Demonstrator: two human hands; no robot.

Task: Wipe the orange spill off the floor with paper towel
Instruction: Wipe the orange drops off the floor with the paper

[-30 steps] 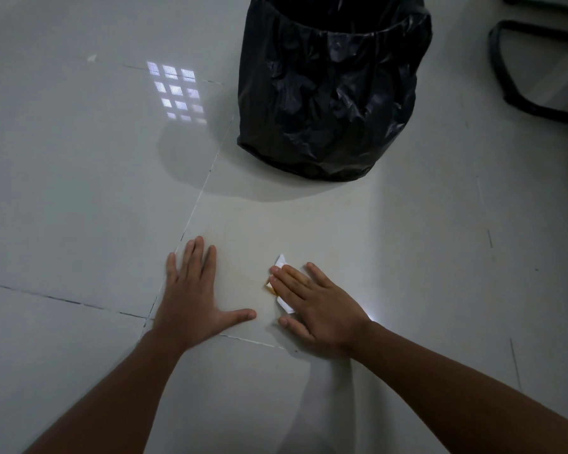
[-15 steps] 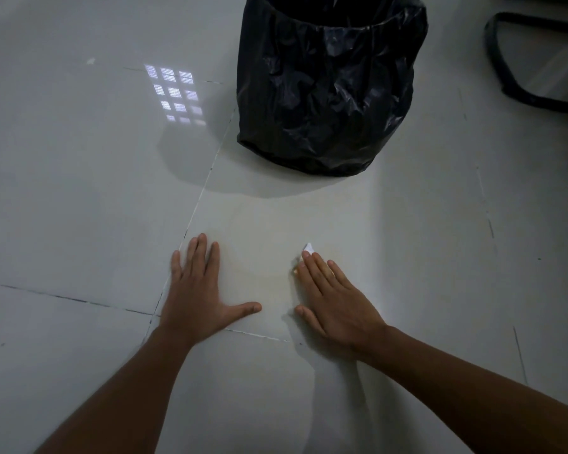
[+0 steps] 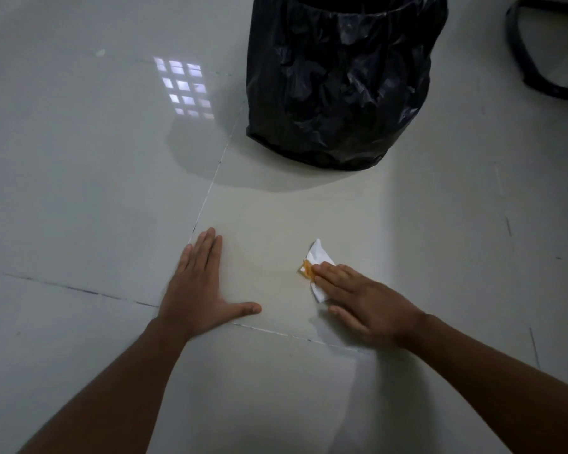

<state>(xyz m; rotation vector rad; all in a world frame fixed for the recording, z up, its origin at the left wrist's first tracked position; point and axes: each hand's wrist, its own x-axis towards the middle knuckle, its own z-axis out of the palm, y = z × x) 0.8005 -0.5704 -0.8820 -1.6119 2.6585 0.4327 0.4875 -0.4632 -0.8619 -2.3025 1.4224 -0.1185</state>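
1. Paper towel: white, folded small, orange-stained along its left edge; lies flat on the floor beneath the right fingers, one corner poking out ahead.
2. Orange spill: only a faint yellowish smear shows on the tile between the hands; likely mostly wiped.
3. Right hand: fingers extended, palm down, pressing the towel to the floor rather than clenching it, a hold suited to sliding.
4. Left hand: flat, empty, thumb splayed, planted just left of the smear, apparently as a brace.
5. Black-lined bin: upright beyond the smear, apart from both hands; probably there for the used towel.
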